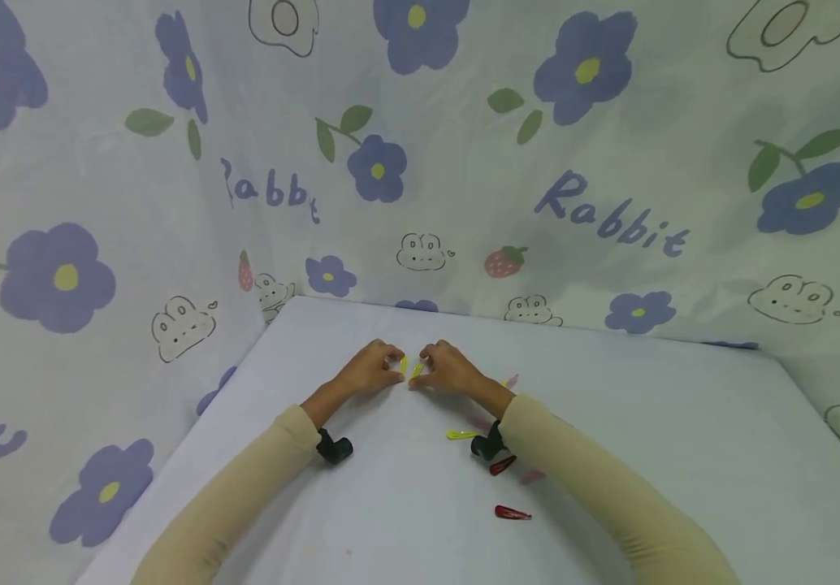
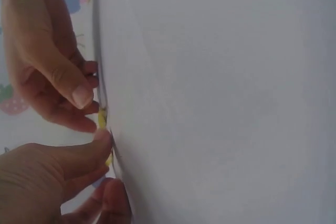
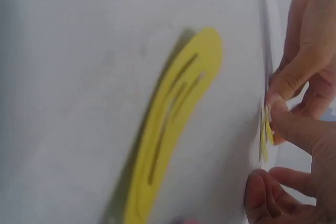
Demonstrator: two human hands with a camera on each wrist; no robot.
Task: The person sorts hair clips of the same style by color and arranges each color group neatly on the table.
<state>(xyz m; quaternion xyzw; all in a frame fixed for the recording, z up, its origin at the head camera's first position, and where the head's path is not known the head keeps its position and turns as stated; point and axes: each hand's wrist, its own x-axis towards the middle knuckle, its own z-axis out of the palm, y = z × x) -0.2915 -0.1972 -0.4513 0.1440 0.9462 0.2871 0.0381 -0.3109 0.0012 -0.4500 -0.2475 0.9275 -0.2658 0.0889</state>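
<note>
Both hands meet over the white table. In the head view, the left hand (image 1: 370, 370) pinches a yellow hair clip (image 1: 403, 364) between thumb and fingers. Close beside it, the right hand (image 1: 455, 371) pinches another yellow clip (image 1: 416, 371), held at a tilt. In the left wrist view, the left hand (image 2: 55, 174) is lower and the right hand (image 2: 47, 59) above, with yellow bits between them, partly covered by fingertips. From the right wrist, the right hand (image 3: 302, 140) and left hand (image 3: 310, 45) are close together at the clips (image 3: 264, 140).
Below the right wrist lie a yellow clip (image 1: 461, 435), large in the right wrist view (image 3: 176, 114), and two red clips (image 1: 503, 465) (image 1: 513, 513). Pink clips (image 1: 533, 476) (image 1: 511, 380) lie near the right arm. Patterned cloth (image 1: 464, 179) hangs behind the white table (image 1: 654, 406).
</note>
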